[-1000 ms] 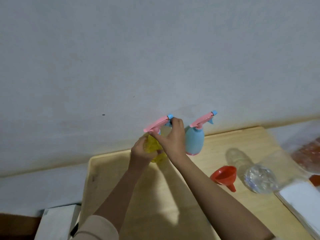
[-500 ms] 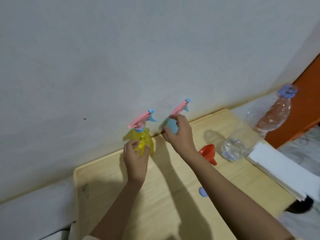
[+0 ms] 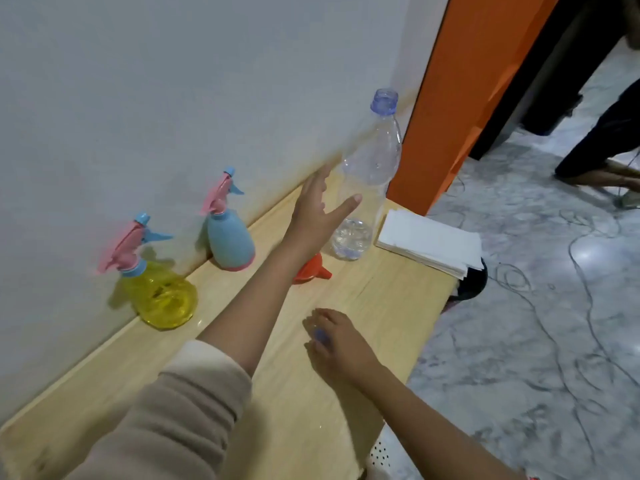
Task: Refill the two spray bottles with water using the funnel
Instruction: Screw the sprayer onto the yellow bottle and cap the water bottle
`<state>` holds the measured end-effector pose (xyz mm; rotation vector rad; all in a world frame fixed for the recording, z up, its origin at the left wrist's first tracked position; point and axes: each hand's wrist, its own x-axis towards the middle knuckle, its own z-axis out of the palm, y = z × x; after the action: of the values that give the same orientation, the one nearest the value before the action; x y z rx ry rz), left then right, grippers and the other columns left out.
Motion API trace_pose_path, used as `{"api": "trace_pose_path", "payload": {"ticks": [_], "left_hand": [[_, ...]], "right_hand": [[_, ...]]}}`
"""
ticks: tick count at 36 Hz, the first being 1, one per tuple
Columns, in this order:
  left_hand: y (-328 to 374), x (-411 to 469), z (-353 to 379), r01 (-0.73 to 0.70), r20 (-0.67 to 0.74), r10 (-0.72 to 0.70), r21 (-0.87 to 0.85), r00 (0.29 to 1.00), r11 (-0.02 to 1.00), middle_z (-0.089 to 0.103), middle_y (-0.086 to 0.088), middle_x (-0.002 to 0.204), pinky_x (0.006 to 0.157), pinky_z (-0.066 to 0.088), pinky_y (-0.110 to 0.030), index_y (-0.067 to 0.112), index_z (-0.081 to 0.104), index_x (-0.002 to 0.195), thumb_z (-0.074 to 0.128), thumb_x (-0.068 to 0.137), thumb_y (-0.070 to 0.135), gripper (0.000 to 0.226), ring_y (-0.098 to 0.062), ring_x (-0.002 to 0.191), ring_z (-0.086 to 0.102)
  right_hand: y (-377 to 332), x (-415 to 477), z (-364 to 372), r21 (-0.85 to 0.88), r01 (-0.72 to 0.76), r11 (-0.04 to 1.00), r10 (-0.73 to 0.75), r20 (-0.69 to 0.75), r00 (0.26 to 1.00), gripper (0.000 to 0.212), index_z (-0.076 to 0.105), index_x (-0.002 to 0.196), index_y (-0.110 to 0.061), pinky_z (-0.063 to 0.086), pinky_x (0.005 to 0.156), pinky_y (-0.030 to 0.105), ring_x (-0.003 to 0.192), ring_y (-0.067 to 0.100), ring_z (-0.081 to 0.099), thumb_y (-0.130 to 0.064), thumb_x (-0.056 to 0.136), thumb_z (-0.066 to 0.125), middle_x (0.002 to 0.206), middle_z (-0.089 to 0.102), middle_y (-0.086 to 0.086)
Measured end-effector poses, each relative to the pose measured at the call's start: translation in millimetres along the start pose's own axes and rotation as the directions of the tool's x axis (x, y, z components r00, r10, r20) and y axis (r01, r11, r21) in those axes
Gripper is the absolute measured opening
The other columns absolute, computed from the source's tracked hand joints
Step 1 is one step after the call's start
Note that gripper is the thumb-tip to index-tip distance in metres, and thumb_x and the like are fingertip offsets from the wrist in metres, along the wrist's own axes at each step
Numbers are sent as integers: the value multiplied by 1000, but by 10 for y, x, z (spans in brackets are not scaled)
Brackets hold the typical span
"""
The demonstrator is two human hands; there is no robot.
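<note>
Against the wall on the wooden table [image 3: 381, 306] stand a yellow spray bottle [image 3: 166, 299] and a blue spray bottle [image 3: 230, 244], both with pink trigger heads on. A red funnel [image 3: 311, 268] lies on its side, partly behind my left forearm. To its right a tall clear water bottle [image 3: 374, 161] stands uncapped with a little water at the bottom. My left hand [image 3: 311, 209] is spread open right beside this bottle, thumb in front of it. My right hand [image 3: 339, 344] rests on the table, fingers closed around a small blue bottle cap [image 3: 322, 336].
A stack of white napkins [image 3: 429, 240] lies at the table's right end, above a dark object [image 3: 474, 278] below. An orange door frame [image 3: 467, 98] rises behind. Cables [image 3: 554, 306] trail over the marble floor, and another person's legs [image 3: 602, 150] show far right.
Both hands left the spray bottles. My left hand moved right to the clear bottle; my right hand dropped onto the blue cap. The view swung right.
</note>
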<state>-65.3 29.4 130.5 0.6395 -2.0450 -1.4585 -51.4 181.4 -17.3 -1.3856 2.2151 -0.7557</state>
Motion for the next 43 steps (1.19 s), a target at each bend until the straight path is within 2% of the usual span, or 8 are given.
{"api": "trace_pose_path", "payload": {"ticks": [7, 15, 18, 22, 28, 33, 36, 43], "left_hand": [[-104, 183, 341, -5, -42, 4, -14, 999, 1000, 29, 0, 152, 108, 38, -45, 22, 18, 149, 68, 85, 36, 82, -19, 136, 34], [-139, 259, 465, -21, -170, 16, -26, 985, 999, 41, -5, 142, 102, 44, -47, 19, 24, 147, 67, 86, 31, 75, -18, 128, 43], [-121, 246, 466, -5, -175, 3, -13, 985, 1000, 41, -5, 142, 103, 43, -46, 20, 24, 146, 66, 87, 31, 74, -18, 128, 42], [-38, 239, 485, 17, -169, -19, -11, 985, 1000, 40, -4, 144, 106, 41, -41, 21, 24, 146, 66, 87, 33, 73, -18, 130, 41], [131, 281, 498, 68, -138, -67, 3, 988, 998, 39, -2, 143, 101, 40, -32, 23, 20, 148, 68, 84, 39, 82, -21, 131, 41], [379, 374, 502, 99, -145, -88, 70, 985, 993, 29, -5, 152, 108, 36, -38, 19, 16, 149, 69, 79, 45, 91, -22, 137, 34], [503, 455, 497, 101, -179, -78, 119, 981, 988, 25, -4, 154, 105, 32, -29, 19, 16, 149, 69, 78, 47, 93, -21, 139, 30], [589, 578, 457, 100, -193, -60, 204, 979, 974, 37, -2, 148, 98, 36, -29, 25, 27, 146, 70, 80, 43, 81, -21, 132, 40]], "right_hand": [[182, -116, 201, -13, 64, 998, -65, -165, 984, 19, 68, 101, -12, 45, 86, 28, 109, 19, 51, -15, 89, 53, 115, 63, 0], [294, -181, -170, 164, -32, 986, 89, -354, 931, 32, 68, 104, -9, 39, 85, 18, 101, 18, 57, -29, 87, 49, 107, 67, 3], [270, -45, -610, 224, 17, 974, 106, -524, 845, 25, 67, 105, -7, 47, 87, 24, 99, 12, 60, -24, 88, 59, 106, 68, 4], [77, 242, -1373, 203, 127, 971, 62, -725, 686, 20, 66, 103, -7, 44, 88, 14, 97, 3, 56, -16, 85, 67, 102, 67, 1], [-407, 689, -2521, 149, 319, 936, -53, -835, 547, 23, 67, 106, -7, 47, 85, 13, 97, 1, 58, -19, 86, 66, 103, 64, -4], [-698, 1065, -2992, 233, 371, 899, -102, -712, 695, 27, 67, 110, -6, 46, 83, 6, 95, 5, 60, -14, 85, 69, 106, 66, 1], [-723, 1213, -3028, 219, 351, 910, -163, -591, 790, 28, 68, 111, -6, 48, 87, 10, 97, 6, 60, -14, 84, 69, 111, 68, 5], [-633, 1379, -3055, 190, 395, 899, -275, -457, 846, 28, 68, 112, -5, 44, 91, 7, 104, 9, 61, -8, 84, 68, 115, 68, 7]]}}
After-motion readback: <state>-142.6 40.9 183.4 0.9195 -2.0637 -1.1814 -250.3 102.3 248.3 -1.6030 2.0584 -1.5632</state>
